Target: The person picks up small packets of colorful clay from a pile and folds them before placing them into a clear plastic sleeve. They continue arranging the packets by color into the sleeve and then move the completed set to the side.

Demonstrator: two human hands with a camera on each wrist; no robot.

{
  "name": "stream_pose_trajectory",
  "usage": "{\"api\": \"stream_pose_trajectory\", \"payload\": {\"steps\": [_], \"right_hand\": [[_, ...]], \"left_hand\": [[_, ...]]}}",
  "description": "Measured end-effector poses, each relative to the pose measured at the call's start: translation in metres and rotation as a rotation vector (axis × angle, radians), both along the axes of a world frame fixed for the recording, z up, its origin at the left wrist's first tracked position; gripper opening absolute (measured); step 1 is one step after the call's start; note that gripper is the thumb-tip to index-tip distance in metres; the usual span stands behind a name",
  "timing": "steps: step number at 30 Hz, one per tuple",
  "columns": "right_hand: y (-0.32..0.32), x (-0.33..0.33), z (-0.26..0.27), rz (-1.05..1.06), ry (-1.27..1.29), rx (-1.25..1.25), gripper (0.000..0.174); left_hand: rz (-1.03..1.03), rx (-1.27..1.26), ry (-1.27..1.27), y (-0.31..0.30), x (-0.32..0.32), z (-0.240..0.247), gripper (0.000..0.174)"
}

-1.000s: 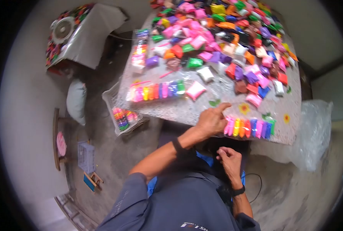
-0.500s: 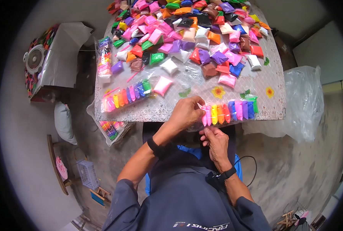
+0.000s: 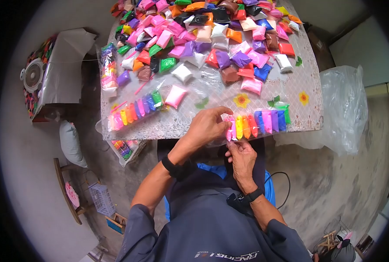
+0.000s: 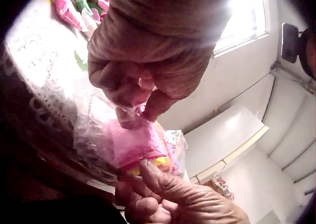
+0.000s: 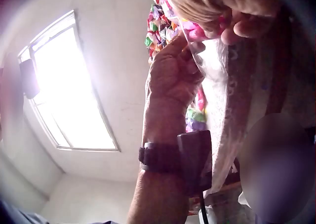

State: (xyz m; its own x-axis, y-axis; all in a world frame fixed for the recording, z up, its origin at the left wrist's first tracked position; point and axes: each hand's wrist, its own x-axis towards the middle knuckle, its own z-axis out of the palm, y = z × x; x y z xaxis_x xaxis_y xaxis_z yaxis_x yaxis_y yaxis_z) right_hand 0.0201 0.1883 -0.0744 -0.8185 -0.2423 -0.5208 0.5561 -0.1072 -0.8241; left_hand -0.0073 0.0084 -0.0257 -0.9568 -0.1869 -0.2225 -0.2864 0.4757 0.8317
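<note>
A clear plastic bag [image 3: 264,123] with a row of coloured packets in it, pink through yellow, orange, blue and green, lies at the table's front edge. My left hand [image 3: 207,126] pinches its left end between thumb and fingers. Below the edge, my right hand [image 3: 242,159] holds the bag's near side, thumb on top and fingers curled beneath. In the left wrist view both my left hand [image 4: 148,51] and right hand [image 4: 182,194] meet at the pink packet [image 4: 136,142] in the bag. The right wrist view shows clear film [image 5: 215,61] stretched by the hands.
Loose coloured packets [image 3: 185,35] are heaped over the back of the table [image 3: 308,118]. Another filled bag [image 3: 135,109] lies to the left, a third [image 3: 109,70] behind it. Clear plastic sheeting [image 3: 343,109] hangs at the right. A crate [image 3: 129,153] stands below on the left.
My left hand has come down from pointing above the bag to pinching its left end. The right hand has risen from below the table to the bag's near edge. The head view has shifted.
</note>
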Motion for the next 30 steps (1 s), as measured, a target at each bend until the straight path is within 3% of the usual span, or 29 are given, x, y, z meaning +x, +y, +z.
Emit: {"api": "stream_pose_trajectory", "payload": {"steps": [8, 17, 21, 23, 28, 30], "right_hand": [[0.003, -0.004, -0.008, 0.014, -0.015, -0.074, 0.027], [0.003, -0.005, -0.012, -0.002, -0.219, -0.28, 0.035], [0.021, -0.006, -0.005, 0.001, -0.133, -0.038, 0.027], [0.042, -0.006, -0.005, -0.022, -0.091, 0.02, 0.021], [0.104, -0.033, 0.004, -0.222, 0.352, 0.286, 0.018], [0.128, -0.056, 0.003, -0.222, 0.482, 0.387, 0.026]], "left_hand": [[-0.033, -0.108, -0.033, 0.004, -0.004, -0.003, 0.033], [-0.042, -0.012, -0.073, 0.006, -0.009, 0.004, 0.039], [-0.029, 0.132, -0.104, 0.0, -0.001, -0.005, 0.053], [-0.051, 0.002, -0.104, -0.001, 0.002, 0.001, 0.065], [-0.052, -0.025, -0.125, 0.0, 0.01, 0.007, 0.074], [-0.08, -0.05, -0.106, 0.001, 0.014, 0.006, 0.08]]}}
